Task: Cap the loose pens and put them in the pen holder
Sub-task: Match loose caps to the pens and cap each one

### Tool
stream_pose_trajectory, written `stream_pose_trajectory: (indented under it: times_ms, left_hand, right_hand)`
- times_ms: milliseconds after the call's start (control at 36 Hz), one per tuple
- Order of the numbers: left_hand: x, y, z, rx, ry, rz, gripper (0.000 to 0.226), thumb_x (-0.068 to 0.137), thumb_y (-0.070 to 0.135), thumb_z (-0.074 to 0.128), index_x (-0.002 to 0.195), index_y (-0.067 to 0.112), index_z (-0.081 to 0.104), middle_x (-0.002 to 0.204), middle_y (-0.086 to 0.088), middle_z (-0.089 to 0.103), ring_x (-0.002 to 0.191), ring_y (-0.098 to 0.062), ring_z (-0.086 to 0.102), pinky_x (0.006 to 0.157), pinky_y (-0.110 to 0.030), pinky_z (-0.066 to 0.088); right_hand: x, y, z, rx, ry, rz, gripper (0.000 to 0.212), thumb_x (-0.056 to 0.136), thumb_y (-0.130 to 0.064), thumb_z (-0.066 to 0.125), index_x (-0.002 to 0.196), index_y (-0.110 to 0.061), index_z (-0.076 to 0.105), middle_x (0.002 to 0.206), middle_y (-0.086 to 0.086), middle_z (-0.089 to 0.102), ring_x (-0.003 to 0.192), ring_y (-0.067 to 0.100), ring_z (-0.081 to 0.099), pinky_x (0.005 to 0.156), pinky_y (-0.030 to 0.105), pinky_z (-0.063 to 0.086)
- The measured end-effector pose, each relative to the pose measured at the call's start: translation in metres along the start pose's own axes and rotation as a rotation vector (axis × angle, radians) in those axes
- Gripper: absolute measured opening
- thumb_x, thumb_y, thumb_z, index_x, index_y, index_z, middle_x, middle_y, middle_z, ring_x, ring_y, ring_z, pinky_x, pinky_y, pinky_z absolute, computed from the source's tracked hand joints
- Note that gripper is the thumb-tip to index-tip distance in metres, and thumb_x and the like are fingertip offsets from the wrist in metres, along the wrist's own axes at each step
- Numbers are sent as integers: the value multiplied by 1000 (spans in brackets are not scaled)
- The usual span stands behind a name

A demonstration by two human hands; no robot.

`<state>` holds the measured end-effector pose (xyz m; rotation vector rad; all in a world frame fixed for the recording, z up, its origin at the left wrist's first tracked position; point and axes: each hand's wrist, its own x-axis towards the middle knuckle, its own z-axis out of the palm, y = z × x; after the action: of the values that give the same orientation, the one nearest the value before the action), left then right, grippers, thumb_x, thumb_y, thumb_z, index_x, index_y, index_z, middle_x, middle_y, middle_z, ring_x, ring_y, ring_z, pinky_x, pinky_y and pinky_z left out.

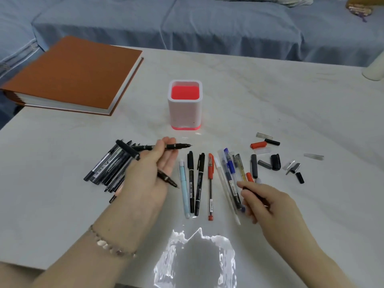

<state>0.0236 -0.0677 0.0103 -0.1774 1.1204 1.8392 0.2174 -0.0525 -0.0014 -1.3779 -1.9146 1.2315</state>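
While left hand (153, 169) grips a bunch of black pens (108, 167), right hand (268, 204) pinches a small black piece (248, 189) w/ thumb + fingertips.
One uncapped pen (178, 146) sticks out across the left fingers, tip twd the right, near the white/red pen holder (185, 109), which stands upright on the table (291, 100). Row of pens (211, 183) lies betw. the hands; loose caps (275, 162) scattered to the right. Brown book (72, 73) at far left.
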Motion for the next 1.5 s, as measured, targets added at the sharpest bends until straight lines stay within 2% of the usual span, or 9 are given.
stream_pose_trajectory:
  times_ms: [56,222,528,778,972,1167,1278,1417,1500]
  left_hand:
    - [-9,-8,5,-62,-14,-68,13,92,5,47,83,5,57,62,-2,72,66,-8,70,79,-30,54]
    - [-20,-17,14,-156,-35,-78,17,93,9,45,83,9,58,62,2,72,69,-4,69,77,-26,52]
    - [-31,-35,16,-85,-61,-49,15,93,11,46,84,11,57,95,0,70,88,-2,67,82,-21,49]
    - [-48,-35,12,-81,-221,-60,52,96,28,36,47,14,45,66,-3,62,99,-18,67,90,-32,42]
    - [-36,-45,7,-16,-179,-78,39,96,20,38,59,9,46,61,1,62,88,-13,70,95,-31,42]
    - [-34,-57,6,137,-167,-152,38,99,26,29,68,9,44,89,-16,73,90,-19,70,89,-34,46]
    - [-38,-60,0,146,-176,-206,36,99,25,26,68,11,39,95,-17,72,87,-17,71,82,-30,47]
    - [-37,-59,-5,131,-178,-251,34,96,18,27,63,14,35,96,-18,72,86,-17,71,81,-29,48]
    - [-38,-58,-4,160,-180,-246,35,96,17,26,61,14,32,96,-16,72,83,-15,71,83,-30,48]
  right_hand:
    - [-2,-8,7,148,-29,27,30,87,-6,54,92,-32,67,61,-5,63,56,0,57,55,4,42]
    - [-13,-26,27,429,-57,91,17,76,-7,69,77,-24,65,69,1,73,62,15,67,53,16,49]
    - [-10,-34,33,397,72,67,15,70,-17,75,67,-30,68,67,-11,70,51,0,52,49,5,38]
    - [-9,-27,26,418,195,20,27,65,-6,77,63,-31,70,59,4,60,45,6,45,47,7,38]
    - [-6,-21,25,365,217,-34,33,64,-6,78,64,-37,68,58,-8,63,51,3,50,50,4,38]
    - [3,-6,24,144,254,-166,38,68,-7,77,62,-44,67,70,-25,67,65,6,59,59,7,43]
    - [4,-2,21,35,212,-249,37,71,-17,70,95,-44,61,70,-39,61,68,-5,60,63,3,42]
    - [6,4,19,65,84,-192,37,72,-6,73,62,-41,69,60,-34,62,63,-5,60,60,4,41]
    - [9,3,17,165,19,-130,36,71,-3,73,67,-38,68,55,-27,63,55,-5,58,56,4,40]
